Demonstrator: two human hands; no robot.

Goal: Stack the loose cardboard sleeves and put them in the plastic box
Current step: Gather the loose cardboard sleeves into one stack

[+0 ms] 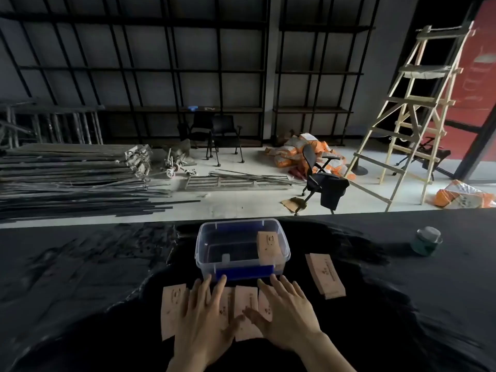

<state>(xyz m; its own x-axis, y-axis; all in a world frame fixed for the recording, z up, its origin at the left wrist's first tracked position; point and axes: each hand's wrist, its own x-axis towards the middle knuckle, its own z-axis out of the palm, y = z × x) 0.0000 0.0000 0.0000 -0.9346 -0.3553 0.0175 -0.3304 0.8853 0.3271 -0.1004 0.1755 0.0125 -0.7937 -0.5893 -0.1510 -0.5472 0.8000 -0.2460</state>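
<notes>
Several loose tan cardboard sleeves [246,312] lie flat side by side on the black table, just in front of the clear plastic box [204,253]. My left hand [205,320] rests flat on the left sleeves with fingers spread. My right hand [288,312] lies flat on the right ones, fingers apart, thumb touching the middle sleeve. One sleeve [173,307] sticks out to the left of my left hand. A stack of sleeves [324,275] lies to the right of the box. Another sleeve [269,247] leans inside the box at its right end.
A small green glass jar [426,241] stands at the table's far right. Beyond the table's far edge are an office chair [322,178], a wooden ladder [413,114], metal poles [72,181] and sacks on the floor.
</notes>
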